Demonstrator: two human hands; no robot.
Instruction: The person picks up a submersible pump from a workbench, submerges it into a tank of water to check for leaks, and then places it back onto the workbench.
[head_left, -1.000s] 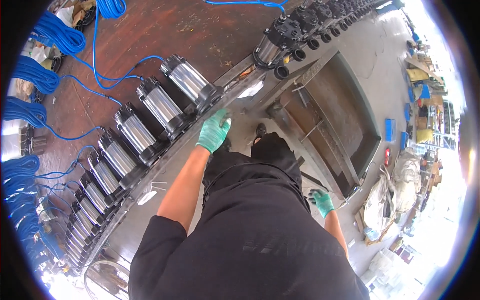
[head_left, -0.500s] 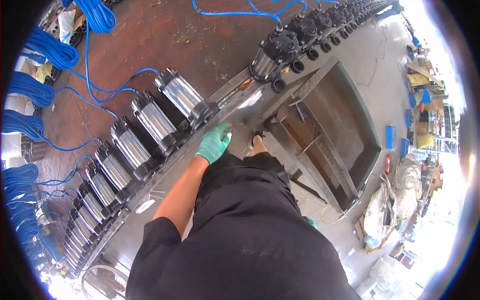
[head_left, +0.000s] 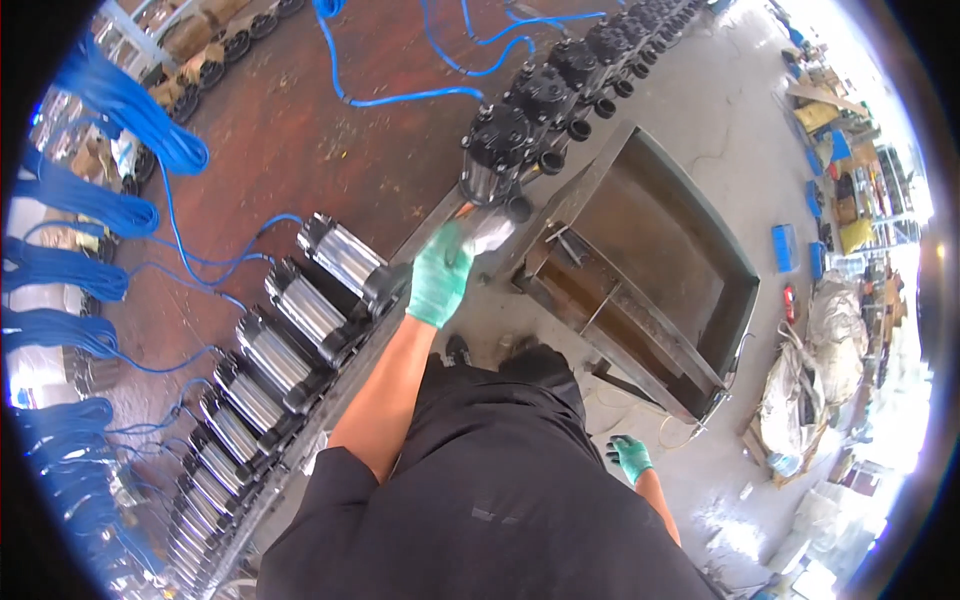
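Note:
My left hand [head_left: 442, 272], in a green glove, reaches forward and rests on the metal rail [head_left: 420, 240] of a long bench, just past the nearest silver pump [head_left: 340, 255]. Whether it grips anything I cannot tell. Several silver pumps lie in a row along the rail, each with a blue cable [head_left: 210, 265]. Ahead stand black-capped pumps [head_left: 500, 150] in a line. My right hand [head_left: 632, 457], also in a green glove, hangs at my side with fingers loosely spread and nothing in it.
A large rusty metal trough [head_left: 660, 260] stands on the concrete floor to my right. Coils of blue cable [head_left: 100, 210] lie on the red-brown bench top at left. Bags and clutter [head_left: 810, 390] sit at far right.
I have stepped forward along the bench. My left hand slid along the rail past the silver pumps toward the black-capped ones. My right hand is back in view at my side.

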